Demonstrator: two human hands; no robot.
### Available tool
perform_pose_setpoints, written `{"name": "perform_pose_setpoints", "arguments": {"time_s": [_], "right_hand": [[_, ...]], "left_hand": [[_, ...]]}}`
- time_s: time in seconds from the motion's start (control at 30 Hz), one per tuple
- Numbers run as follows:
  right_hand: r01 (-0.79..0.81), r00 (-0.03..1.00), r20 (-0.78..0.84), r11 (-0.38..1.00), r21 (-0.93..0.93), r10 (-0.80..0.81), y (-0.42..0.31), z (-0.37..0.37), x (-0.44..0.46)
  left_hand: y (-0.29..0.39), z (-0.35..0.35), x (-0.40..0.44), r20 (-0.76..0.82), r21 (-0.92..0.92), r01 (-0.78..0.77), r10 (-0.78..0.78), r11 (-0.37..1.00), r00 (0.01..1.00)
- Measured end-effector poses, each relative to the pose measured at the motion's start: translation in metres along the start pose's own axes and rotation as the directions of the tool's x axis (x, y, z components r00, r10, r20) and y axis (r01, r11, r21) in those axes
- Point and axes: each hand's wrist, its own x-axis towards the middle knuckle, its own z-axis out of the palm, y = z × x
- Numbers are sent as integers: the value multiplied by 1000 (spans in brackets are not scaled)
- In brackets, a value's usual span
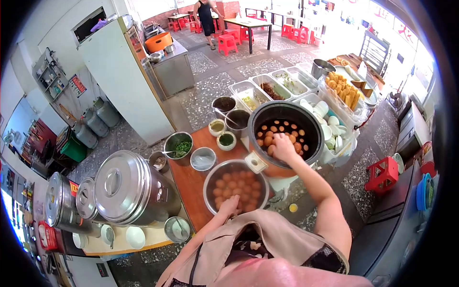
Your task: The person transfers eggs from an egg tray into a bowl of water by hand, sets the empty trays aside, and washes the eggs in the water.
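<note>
Reaching to the eggs (pixel 241 185) with both hands.
Below right hand (pixel 285 147) is dark pot (pixel 316 125); below left hand (pixel 230 205), metal bowl (pixel 208 187). Their grips I cannot tell.

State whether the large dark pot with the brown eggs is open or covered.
Open: the dark pot has no lid on it; brown eggs show inside, with the right hand reaching in.

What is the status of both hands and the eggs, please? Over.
Right hand in dark pot, fingers at brown eggs. Left hand at steel bowl, more eggs inside. No obstacle seen above either. Over.
</note>
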Motion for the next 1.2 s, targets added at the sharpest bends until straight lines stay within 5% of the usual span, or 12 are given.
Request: {"name": "perform_pose_setpoints", "arguments": {"time_s": [0.07,0.2,0.27,0.3,0.33,0.4,0.6,0.67,0.77,0.83,1.1,1.2], "right_hand": [[277,947,-204,951,138,-247,-36,1,-14],[343,890,161,859,379,-427,-99,43,-81],[317,878,269,903,290,-395,-99,84,-109],[344,868,334,930,126,-367,-92,99,-118],[334,873,333,934,127,-357,-84,119,-125],[286,921,312,949,-133,-234,-72,144,-132],[154,915,391,983,-104,-103,-58,173,-134],[31,954,296,998,58,-47,-56,187,-136],[6,924,383,1000,20,-14,-54,180,-133],[-77,899,433,997,0,70,-54,178,-131],[13,877,480,998,-64,19,-49,174,-131],[40,877,481,996,-79,3,-47,181,-137]], "left_hand": [[6,-4,-2,-27,66,-81,83,995,996],[5,2,6,142,157,-7,-15,988,990],[-4,11,12,-22,5,-99,99,995,995],[12,-7,7,126,74,86,-95,994,987],[12,-6,5,136,78,80,-90,994,987],[12,-5,0,-33,62,47,-46,997,998],[11,-14,0,-191,4,-173,171,985,967],[9,-9,1,-330,-14,-253,234,967,915],[8,-13,0,-289,-98,-112,80,989,954],[5,-12,1,-68,-18,26,-27,1000,997],[17,-17,0,-129,59,102,-94,993,987],[11,-9,-1,-243,25,-4,10,1000,970]]}}
